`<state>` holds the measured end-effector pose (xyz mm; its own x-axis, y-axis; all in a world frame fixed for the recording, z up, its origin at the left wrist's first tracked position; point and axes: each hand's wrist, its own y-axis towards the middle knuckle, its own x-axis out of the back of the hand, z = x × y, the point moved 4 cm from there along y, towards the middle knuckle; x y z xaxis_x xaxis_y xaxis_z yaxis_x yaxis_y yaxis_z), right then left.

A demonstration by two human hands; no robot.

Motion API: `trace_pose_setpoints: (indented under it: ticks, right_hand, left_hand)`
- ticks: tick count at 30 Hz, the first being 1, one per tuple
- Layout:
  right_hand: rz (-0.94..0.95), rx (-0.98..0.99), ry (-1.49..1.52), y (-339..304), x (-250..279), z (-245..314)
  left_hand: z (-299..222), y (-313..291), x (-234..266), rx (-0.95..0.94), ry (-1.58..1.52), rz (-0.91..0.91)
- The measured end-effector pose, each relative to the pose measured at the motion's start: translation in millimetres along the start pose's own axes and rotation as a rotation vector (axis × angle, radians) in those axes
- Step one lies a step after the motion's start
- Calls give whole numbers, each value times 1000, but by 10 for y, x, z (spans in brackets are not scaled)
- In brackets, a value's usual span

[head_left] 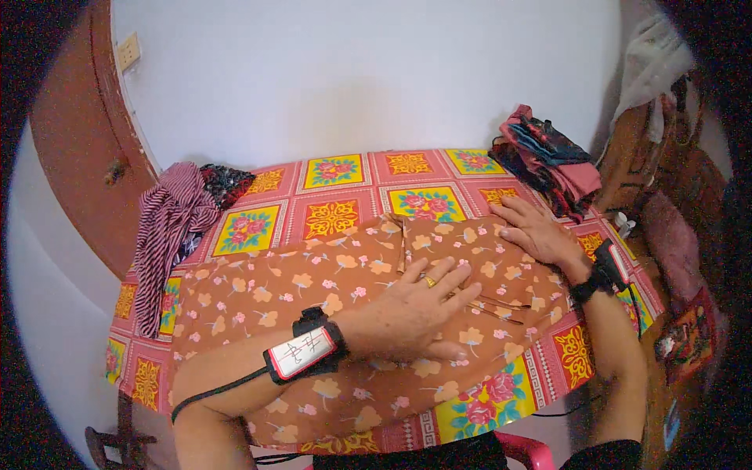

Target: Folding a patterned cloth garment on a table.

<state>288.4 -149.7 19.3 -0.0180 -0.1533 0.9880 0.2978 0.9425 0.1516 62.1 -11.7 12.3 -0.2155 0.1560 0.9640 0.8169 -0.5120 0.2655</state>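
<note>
A brown cloth garment with orange and pink flowers (313, 266) lies spread over the table, with a buttoned placket or slit near its far middle edge. My left hand (411, 313) rests flat on the middle of it, fingers apart, a yellow ring on one finger. Over the garment's far right part lies my right hand (540, 231), its fingers stretched out on the cloth. Beside the fingers of my left hand a narrow fold or strap runs to the right. Both wrists wear black bands with white labels.
A patterned tablecloth (337, 215) covers the table. Striped clothing (176, 211) is heaped at the left edge. A folded clothes pile (548, 160) sits at the far right, near the wall (352, 78). Wooden furniture (630, 149) stands to the right; a pink chair (525, 452) shows below.
</note>
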Motion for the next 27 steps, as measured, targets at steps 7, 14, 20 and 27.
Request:
trace_pose_setpoints:
  ticks: [7,14,20,27]
  right_hand:
    - [-34,-143,45,-25,81,81]
    - [-93,-183,-67,-26,21,-66]
    - [-248,-249,-141,-109,37,-53]
    - [-155,37,-40,-70,103,578]
  left_hand:
    - [7,15,-42,-12,-12,-28]
    - [-2,11,-60,12,-33,-6]
    - [5,22,-40,10,-22,-3]
    - [4,17,-30,0,6,8]
